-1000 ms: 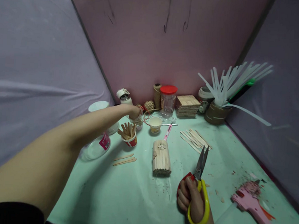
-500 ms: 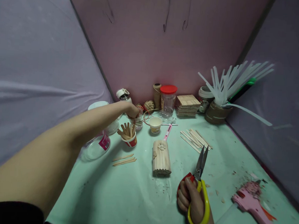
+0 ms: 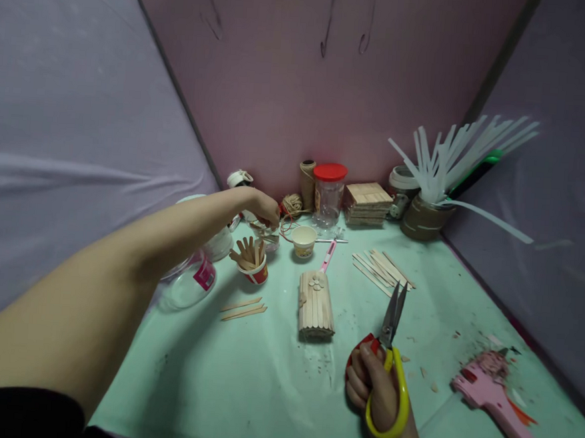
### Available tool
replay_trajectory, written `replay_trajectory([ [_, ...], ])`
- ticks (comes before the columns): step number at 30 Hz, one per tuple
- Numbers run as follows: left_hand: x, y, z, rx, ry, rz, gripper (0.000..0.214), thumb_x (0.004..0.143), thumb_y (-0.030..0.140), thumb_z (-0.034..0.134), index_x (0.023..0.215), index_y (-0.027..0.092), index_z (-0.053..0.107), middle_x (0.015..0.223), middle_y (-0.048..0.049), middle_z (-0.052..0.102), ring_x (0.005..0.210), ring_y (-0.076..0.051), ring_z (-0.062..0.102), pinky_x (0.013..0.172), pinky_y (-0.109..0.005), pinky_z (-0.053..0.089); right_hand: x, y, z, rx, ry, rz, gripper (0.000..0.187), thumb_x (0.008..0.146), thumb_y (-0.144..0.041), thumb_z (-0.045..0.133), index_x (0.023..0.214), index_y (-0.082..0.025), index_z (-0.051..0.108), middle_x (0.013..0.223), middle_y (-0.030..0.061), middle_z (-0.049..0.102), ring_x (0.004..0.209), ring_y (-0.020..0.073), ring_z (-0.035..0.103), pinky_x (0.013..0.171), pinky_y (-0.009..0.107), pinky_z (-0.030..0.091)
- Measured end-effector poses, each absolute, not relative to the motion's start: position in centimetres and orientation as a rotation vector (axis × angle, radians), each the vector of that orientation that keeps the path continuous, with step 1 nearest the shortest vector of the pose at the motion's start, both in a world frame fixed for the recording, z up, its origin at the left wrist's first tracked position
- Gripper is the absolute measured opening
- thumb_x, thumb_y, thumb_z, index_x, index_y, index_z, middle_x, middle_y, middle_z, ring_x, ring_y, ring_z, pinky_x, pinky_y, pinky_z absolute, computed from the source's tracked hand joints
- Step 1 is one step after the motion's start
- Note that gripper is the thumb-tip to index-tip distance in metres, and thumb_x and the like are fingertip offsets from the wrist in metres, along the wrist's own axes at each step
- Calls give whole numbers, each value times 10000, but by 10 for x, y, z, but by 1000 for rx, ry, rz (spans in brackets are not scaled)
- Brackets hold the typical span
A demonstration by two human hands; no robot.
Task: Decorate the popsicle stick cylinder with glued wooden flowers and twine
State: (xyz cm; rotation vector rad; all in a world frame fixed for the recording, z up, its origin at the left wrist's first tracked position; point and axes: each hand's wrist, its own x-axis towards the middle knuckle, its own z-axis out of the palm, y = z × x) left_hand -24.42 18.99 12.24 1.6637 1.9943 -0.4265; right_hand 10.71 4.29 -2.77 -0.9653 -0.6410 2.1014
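My left hand (image 3: 266,208) reaches far forward over a small clear container (image 3: 271,243) holding pale bits. Its fingers curl downward and look closed, but their tips and anything between them are hidden. My right hand (image 3: 378,388) grips scissors (image 3: 394,319) with one red and one yellow handle, the blades slightly apart and pointing away from me. Between the hands lies a craft piece of wooden sticks (image 3: 316,307) with a flower shape on it. Just in front of the left hand stands a red-and-white paper cup (image 3: 257,275) of flat wooden sticks.
A pink glue gun (image 3: 500,407) lies at right beside scraps. Loose thin sticks (image 3: 382,270) lie behind the scissors. Along the back stand a red-lidded jar (image 3: 329,195), a stick stack (image 3: 367,204) and a brown pot (image 3: 425,218) of glue sticks. Clear jars (image 3: 190,285) are at left.
My left hand has lifted slightly and shifted a little right above the clear container. My right hand still holds the scissors in nearly the same place.
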Motion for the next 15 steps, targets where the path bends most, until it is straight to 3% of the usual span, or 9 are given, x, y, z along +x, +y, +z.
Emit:
replay_trajectory([
  [3, -243, 188, 130, 1707, 2009, -460, 274, 644, 464, 730, 696, 195, 752, 618, 2, 682, 724, -172, 607, 728, -243, 446, 108, 44, -30, -959, -643, 2112, 680, 540, -602, 849, 581, -230, 282, 441, -143, 244, 356, 5, 129, 301, 129, 145],
  [8, -236, 169, 141, 1803, 2081, -448, 340, 703, 515, 690, 792, 196, 766, 756, -22, 726, 827, -190, 623, 780, -229, 412, 110, 44, -34, -921, -716, 2112, 631, 645, -570, 800, 579, -231, 272, 467, -136, 234, 366, 12, 132, 315, 132, 151],
  [12, -216, 127, 157, 1938, 2241, -285, 388, 813, 421, 612, 1110, 187, 699, 1121, -67, 691, 1091, -237, 580, 915, -255, 372, 112, 44, -35, -889, -739, 2130, 639, 667, -560, 787, 568, -233, 247, 468, -137, 204, 375, 15, 109, 316, 132, 145],
  [15, -189, 74, 158, 2144, 2322, -16, 334, 830, 294, 571, 1131, 183, 664, 1156, -87, 648, 1086, -250, 582, 927, -304, 397, 114, 45, -38, -878, -722, 2149, 628, 683, -546, 786, 575, -234, 252, 472, -137, 208, 377, 18, 110, 313, 133, 155],
])
